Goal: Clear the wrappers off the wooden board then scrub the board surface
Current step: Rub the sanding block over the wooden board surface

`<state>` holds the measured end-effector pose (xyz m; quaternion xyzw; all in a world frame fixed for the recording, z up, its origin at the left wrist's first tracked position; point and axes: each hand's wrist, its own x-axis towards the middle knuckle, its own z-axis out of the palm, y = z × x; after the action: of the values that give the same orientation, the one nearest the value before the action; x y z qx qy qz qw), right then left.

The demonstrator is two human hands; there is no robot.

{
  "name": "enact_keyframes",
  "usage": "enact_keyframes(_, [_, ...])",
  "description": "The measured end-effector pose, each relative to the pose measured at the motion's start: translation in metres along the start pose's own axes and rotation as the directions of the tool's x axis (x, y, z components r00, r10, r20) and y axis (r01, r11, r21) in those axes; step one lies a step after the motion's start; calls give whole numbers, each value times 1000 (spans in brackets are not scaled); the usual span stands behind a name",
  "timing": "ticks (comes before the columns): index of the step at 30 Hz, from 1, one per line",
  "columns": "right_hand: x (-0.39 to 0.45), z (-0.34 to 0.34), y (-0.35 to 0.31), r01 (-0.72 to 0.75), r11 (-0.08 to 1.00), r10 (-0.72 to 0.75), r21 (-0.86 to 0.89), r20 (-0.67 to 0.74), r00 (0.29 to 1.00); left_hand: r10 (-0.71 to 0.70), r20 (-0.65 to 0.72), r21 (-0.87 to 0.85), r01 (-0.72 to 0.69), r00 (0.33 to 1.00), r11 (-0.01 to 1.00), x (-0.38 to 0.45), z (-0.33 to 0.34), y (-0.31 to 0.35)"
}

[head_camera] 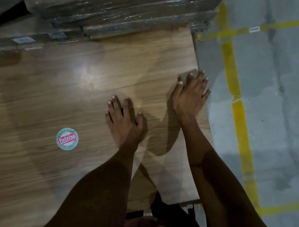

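The wooden board (58,91) fills the left and middle of the view, glossy, with darker damp-looking streaks. My left hand (125,121) lies flat on it with its fingers spread and nothing in it. My right hand (192,94) presses a small grey-brown scrub pad (185,76) onto the board near its right edge, and the fingers cover most of the pad. A round red and teal sticker (67,139) reading "Patelsa" sits on the board to the left of my left hand.
Plastic-wrapped stacks of boards (119,7) rise along the far side. To the right lies a grey concrete floor (285,110) with yellow painted lines (231,76). The board's near right corner ends by my body.
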<state>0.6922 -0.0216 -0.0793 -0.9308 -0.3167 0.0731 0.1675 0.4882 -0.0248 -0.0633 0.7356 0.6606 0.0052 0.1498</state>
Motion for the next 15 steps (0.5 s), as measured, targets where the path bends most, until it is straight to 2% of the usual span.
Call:
enact_keyframes(3, [9,2,-19,-97,995,97,-6,9,995,5,-8,2,-5,1000,1000,0,0,-1])
enact_keyframes(5, [8,7,-29,-4,999,5,-35,30,1000,7,-16,-13,-7,1000,1000,-1,-1,0])
enact_keyframes(8, [10,13,-34,247,967,-242,-56,80,967,10,-5,-2,-10,1000,1000,0,-2,2])
enact_keyframes(10, [22,14,-32,291,955,-287,-54,73,955,7,-11,-1,-7,1000,1000,0,-2,1])
enact_keyframes(12, [39,14,-31,200,979,-200,-48,13,980,7,-23,-4,-7,1000,1000,1,0,1])
enact_keyframes(15, [55,16,-46,-24,1000,24,-12,-18,1000,7,-39,1,-7,999,1000,1,2,-1])
